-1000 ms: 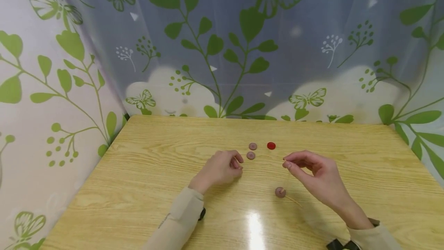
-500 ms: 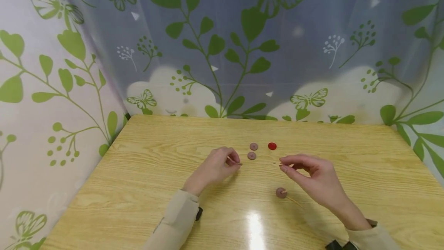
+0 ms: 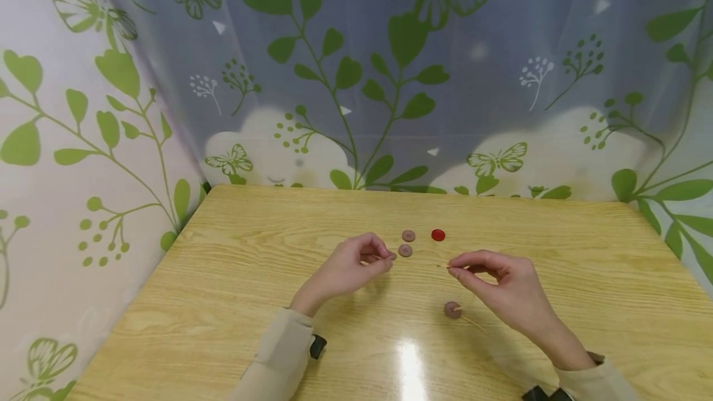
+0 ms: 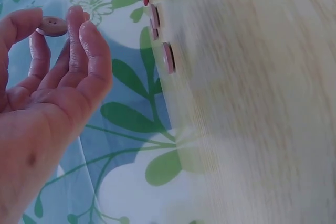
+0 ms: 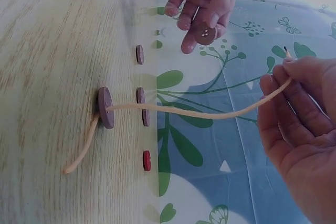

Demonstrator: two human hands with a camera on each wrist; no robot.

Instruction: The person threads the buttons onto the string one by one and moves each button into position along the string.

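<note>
My left hand [image 3: 353, 268] pinches a mauve button [image 4: 54, 27] between thumb and index finger, raised above the table. Small holes show in its face in both wrist views. My right hand [image 3: 504, 283] pinches a thin yellowish cord [image 5: 191, 113] close to its end, and the dark tip [image 5: 286, 51] sticks out past the fingertips toward the left hand. Lower down, the cord runs through another mauve button [image 3: 453, 310], leaving a short tail on its far side. The held button and the cord tip are a small gap apart in the head view.
Two mauve buttons [image 3: 408, 236] [image 3: 405, 250] and a red button [image 3: 438, 235] lie on the wooden table [image 3: 250, 221] beyond the hands. Another mauve button [image 5: 139, 54] shows in the right wrist view. A leaf-patterned cloth [image 3: 345, 79] hangs behind the table.
The left hand has brought a pinched button into sight and moved it slightly right. The right hand has shifted a little left and down, with the cord tip now pointing left.
</note>
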